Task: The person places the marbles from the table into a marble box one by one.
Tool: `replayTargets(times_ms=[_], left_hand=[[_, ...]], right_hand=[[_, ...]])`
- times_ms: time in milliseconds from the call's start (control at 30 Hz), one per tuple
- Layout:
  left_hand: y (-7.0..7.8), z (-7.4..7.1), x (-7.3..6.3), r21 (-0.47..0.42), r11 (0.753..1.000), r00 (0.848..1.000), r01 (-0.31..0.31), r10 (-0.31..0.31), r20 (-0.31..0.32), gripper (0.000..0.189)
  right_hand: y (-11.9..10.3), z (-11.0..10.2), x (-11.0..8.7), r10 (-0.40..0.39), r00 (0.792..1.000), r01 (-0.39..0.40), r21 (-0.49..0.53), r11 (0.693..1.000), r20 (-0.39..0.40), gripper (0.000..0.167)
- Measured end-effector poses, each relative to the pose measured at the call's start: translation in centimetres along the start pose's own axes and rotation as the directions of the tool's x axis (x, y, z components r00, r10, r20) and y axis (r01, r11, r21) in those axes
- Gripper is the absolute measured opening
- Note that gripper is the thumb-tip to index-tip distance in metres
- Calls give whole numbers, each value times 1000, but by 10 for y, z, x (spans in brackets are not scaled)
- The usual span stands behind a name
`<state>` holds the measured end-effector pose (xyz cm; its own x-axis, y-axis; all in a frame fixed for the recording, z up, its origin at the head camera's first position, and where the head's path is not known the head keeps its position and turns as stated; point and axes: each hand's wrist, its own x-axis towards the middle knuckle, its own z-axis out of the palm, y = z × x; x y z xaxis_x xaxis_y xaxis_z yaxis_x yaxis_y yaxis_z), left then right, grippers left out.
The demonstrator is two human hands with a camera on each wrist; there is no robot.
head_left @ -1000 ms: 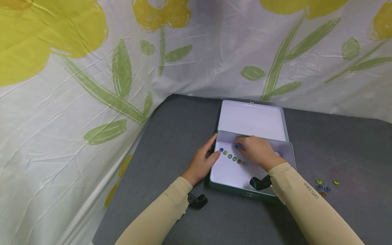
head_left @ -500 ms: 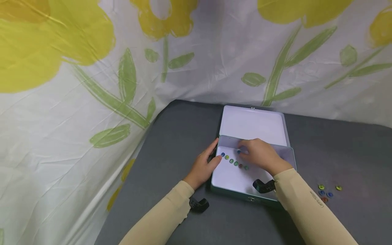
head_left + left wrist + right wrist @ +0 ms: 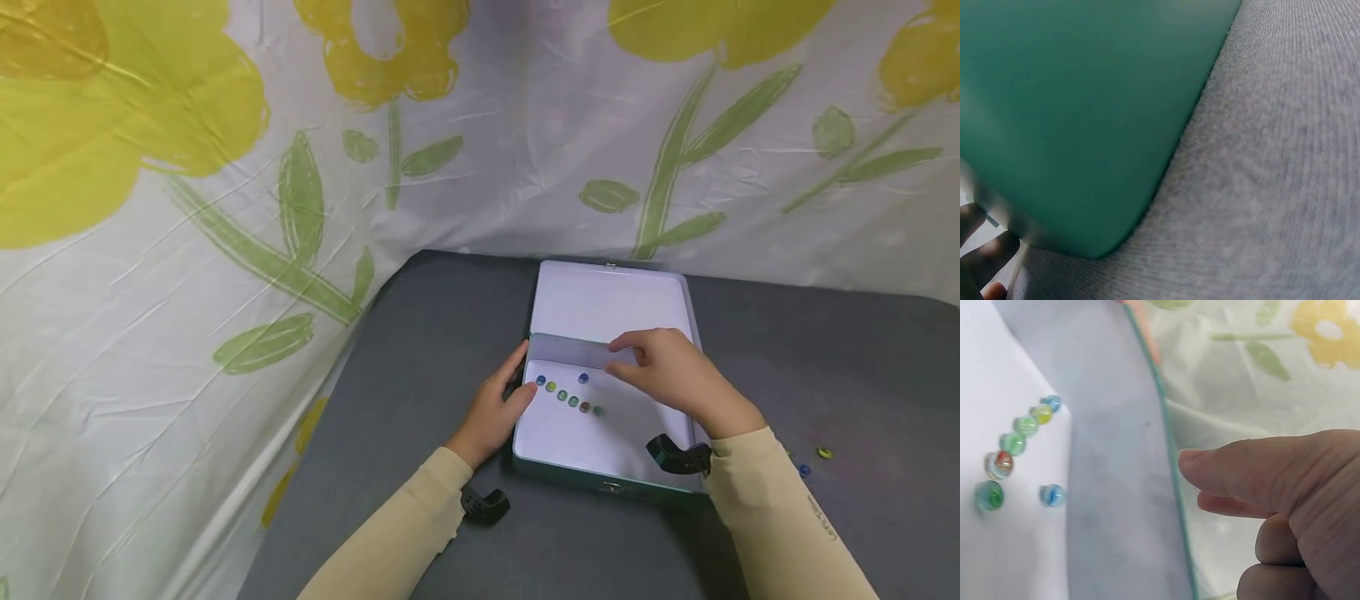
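In the head view an open tin box (image 3: 612, 460), green outside and white inside, lies on the table. My left hand (image 3: 491, 417) rests along its left side, thumb at the rim and fingers fairly straight; the left wrist view shows fingertips (image 3: 997, 250) against the green wall (image 3: 1085, 125). Inside, several glass marbles run in a slanting row, from a blue marble (image 3: 541, 380) to a green marble (image 3: 597, 410). Another blue marble (image 3: 583, 378) sits apart near the back wall. My right hand (image 3: 675, 375) hovers over the box's back right part, thumb and forefinger apart, holding nothing.
The box's lid (image 3: 611, 300) lies folded back behind it. On the grey table (image 3: 442, 333) to the right are a yellow-green marble (image 3: 825, 452) and a blue marble (image 3: 804, 471), others partly behind the right sleeve (image 3: 780, 508). A flowered cloth (image 3: 510, 167) hangs behind.
My right hand has let go of the blue marble near the back wall and moved right and up from it, its fingers parting. The left hand stays at the box's side.
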<state>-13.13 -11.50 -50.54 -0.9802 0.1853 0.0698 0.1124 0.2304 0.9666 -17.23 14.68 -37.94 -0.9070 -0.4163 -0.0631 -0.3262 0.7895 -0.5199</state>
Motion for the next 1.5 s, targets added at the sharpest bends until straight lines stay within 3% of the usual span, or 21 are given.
replayTargets(times_ms=[567, 867, 1133, 1500], left_hand=[[2, -1, 0, 15, 1000, 1000, -4, 4, 7, 66], [2, -1, 1, 7, 1000, 1000, -1, 1, 2, 65], [2, -1, 0, -11, 1000, 1000, -1, 1, 6, 64], [6, -1, -1, -14, 1000, 1000, 1, -1, 7, 65]], right_hand=[[27, -27, -65, 99, 981, -98, 10, 995, -169, 37], [58, -31, -110, 248, 936, -242, 55, 969, -252, 46], [88, -15, -138, 385, 866, -401, 17, 916, -320, 53], [119, -3, -152, 437, 844, -467, -24, 884, -310, 49]])
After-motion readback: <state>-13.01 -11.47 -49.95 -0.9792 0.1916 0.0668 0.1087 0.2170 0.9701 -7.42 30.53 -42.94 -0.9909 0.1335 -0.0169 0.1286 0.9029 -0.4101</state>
